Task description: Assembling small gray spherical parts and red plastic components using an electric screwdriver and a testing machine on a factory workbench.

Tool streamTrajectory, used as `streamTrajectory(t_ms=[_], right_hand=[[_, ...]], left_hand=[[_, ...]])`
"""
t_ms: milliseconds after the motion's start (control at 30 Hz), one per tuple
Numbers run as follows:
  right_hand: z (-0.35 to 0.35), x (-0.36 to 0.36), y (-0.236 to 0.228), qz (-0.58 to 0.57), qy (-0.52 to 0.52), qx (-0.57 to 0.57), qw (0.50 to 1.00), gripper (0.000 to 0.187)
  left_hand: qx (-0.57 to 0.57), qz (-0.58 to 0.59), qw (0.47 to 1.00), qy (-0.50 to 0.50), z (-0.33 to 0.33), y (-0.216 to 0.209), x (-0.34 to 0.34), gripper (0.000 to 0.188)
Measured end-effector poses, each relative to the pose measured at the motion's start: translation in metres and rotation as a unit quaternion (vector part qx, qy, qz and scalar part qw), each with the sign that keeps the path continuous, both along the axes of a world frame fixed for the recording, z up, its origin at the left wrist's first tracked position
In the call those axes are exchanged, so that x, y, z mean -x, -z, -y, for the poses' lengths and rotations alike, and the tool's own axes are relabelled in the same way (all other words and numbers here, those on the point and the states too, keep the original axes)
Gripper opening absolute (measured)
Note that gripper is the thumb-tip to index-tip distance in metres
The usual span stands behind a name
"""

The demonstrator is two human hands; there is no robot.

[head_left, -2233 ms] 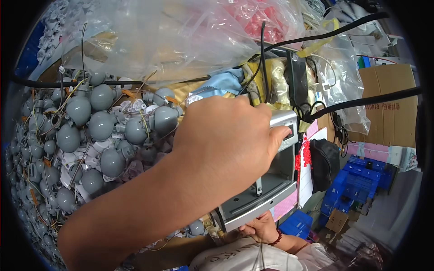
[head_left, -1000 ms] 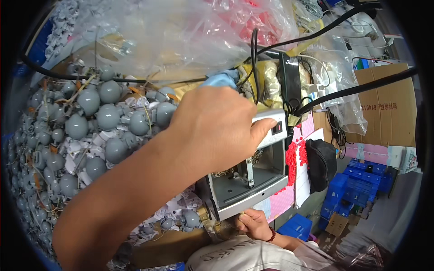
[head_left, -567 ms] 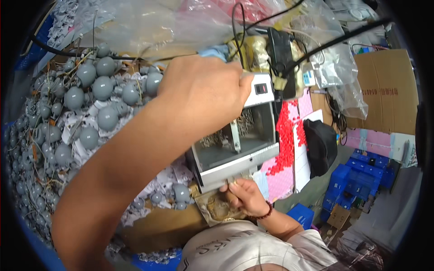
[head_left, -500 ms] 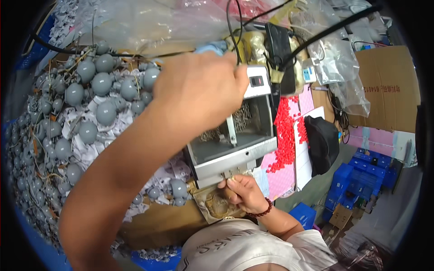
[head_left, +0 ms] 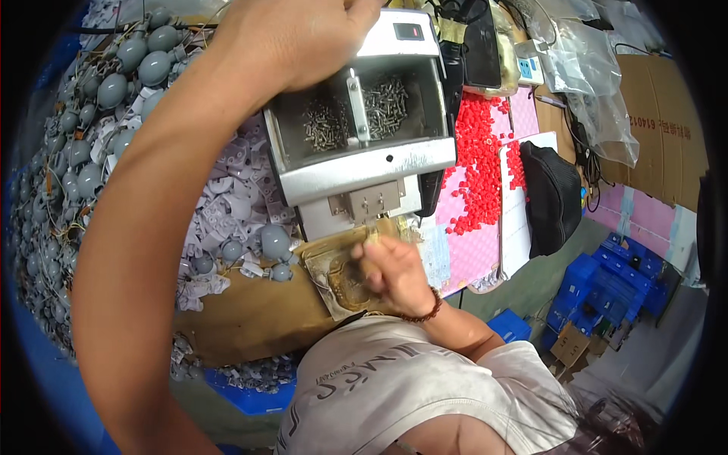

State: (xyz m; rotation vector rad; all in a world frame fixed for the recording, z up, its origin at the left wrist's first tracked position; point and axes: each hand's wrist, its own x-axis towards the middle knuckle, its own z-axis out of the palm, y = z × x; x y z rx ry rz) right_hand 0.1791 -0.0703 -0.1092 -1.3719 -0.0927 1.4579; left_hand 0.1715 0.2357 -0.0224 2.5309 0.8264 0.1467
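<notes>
A screw feeder (head_left: pixel 368 168) with a metal casing stands before me, its open bin holding many small screws (head_left: pixel 385 108) on both sides of a metal rail (head_left: pixel 356 102). My left hand (head_left: pixel 296 38) is at the feeder's far left corner, cut by the top edge of the view; its fingertips are hidden. In front of the feeder's outlet block (head_left: pixel 369 201), my right hand (head_left: pixel 398 273) is closed with its fingers curled together. Something small and yellowish shows at its fingertips, too blurred to name. Below lies a worn, brown-stained pad (head_left: pixel 337 280).
Grey balls (head_left: pixel 112 89) and pale plastic parts (head_left: pixel 235 182) are heaped on the left. Small red plastic pieces (head_left: pixel 478 189) lie on the pink surface at right, beside a black cap-like cloth item (head_left: pixel 550 199). Blue bins (head_left: pixel 607 280) stand on the floor. A cardboard box (head_left: pixel 663 136) is far right.
The view has shifted, so the feeder and my hands sit higher in it and more of the screw bin shows. My right hand has dropped slightly away from the outlet block.
</notes>
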Motion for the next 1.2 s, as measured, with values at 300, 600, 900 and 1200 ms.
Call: streamTrajectory(t_ms=[300, 600, 900, 1200], right_hand=[[0.087, 0.001, -0.018, 0.07, -0.182, -0.004, 0.981, 0.023], [0.016, -0.129, -0.145, 0.279, -0.263, -0.175, 0.907, 0.026], [-0.083, -0.149, -0.215, 0.108, -0.173, -0.234, 0.951, 0.042], [-0.156, -0.175, -0.186, 0.448, -0.273, -0.395, 0.754, 0.035]], left_hand=[[-0.044, 0.05, 0.998, 0.019, -0.007, 0.013, -0.015, 0.055], [-0.002, 0.102, 0.995, 0.012, -0.012, 0.006, -0.011, 0.042], [0.075, 0.17, 0.981, 0.048, -0.017, 0.005, -0.009, 0.022], [0.046, 0.196, 0.975, 0.099, -0.027, 0.018, -0.002, 0.012]])
